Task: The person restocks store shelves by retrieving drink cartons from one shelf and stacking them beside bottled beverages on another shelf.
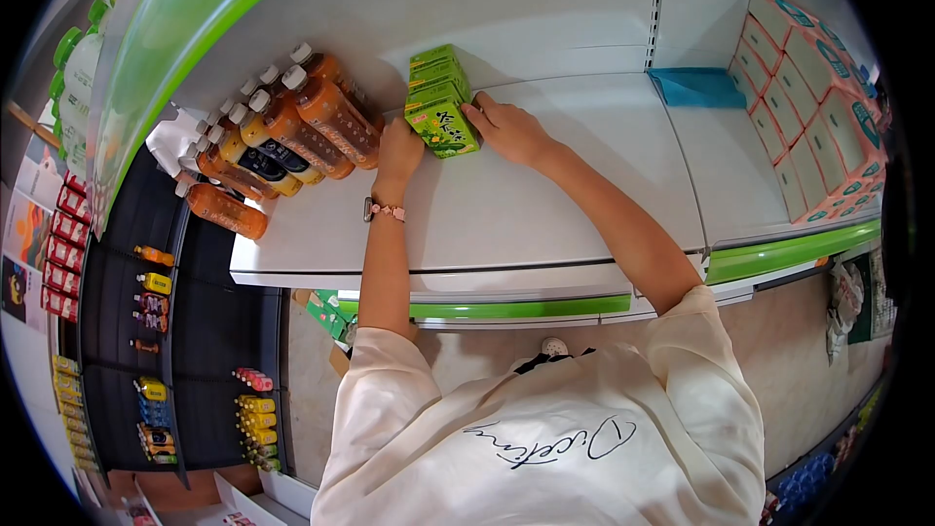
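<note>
A row of green drink cartons (444, 127) with dark lettering stands on the white shelf, running back toward the rear panel. My left hand (400, 150) presses against the left side of the front carton, its fingers curled and partly hidden. On the opposite side, my right hand (508, 131) grips the same carton, thumb toward me and fingertips out of sight behind it. Close to my left hand stand several bottles of orange drink (331, 117) with white caps. Among them are bottles with dark labels (278, 162).
Pink-and-white packs (799, 107) are stacked at the shelf's right end, beside a blue sheet (697, 87). A green strip (526, 308) runs along the front edge below my arms. Dark shelving (222, 321) with drinks stands to the lower left.
</note>
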The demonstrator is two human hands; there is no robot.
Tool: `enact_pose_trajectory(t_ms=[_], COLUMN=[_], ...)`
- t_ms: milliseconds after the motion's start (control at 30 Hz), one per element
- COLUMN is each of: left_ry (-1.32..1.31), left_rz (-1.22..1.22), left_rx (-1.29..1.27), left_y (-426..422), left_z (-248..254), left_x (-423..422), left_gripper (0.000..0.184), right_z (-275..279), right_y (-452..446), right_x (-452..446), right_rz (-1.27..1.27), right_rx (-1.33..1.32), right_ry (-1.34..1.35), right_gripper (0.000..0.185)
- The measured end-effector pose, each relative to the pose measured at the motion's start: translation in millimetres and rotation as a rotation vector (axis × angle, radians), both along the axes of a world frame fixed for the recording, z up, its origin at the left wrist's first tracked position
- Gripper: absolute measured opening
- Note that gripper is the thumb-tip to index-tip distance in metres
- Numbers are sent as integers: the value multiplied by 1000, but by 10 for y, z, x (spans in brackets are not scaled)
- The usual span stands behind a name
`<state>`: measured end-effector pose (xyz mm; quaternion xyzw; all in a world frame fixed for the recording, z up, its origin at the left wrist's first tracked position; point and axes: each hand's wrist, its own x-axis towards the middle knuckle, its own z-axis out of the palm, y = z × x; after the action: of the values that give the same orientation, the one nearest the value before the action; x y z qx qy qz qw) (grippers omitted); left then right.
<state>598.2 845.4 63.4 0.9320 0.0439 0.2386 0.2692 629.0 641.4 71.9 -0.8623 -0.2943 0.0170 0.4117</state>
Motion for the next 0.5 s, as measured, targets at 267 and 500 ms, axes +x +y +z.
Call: enact_pose_trajectory(t_ms=[267, 500], left_ry=[6, 6], left_rz=[0, -22], left_rx=[-4, -12], left_y=[-23, 30], left_z=[30, -15], left_x=[-21, 13], left_gripper=[23, 24], right_z=[-5, -6], right_y=[5, 3], right_x=[6, 0], right_rz=[-4, -4], right_rx=[-3, 3], right_ry=[5, -2], right_gripper=[42, 44])
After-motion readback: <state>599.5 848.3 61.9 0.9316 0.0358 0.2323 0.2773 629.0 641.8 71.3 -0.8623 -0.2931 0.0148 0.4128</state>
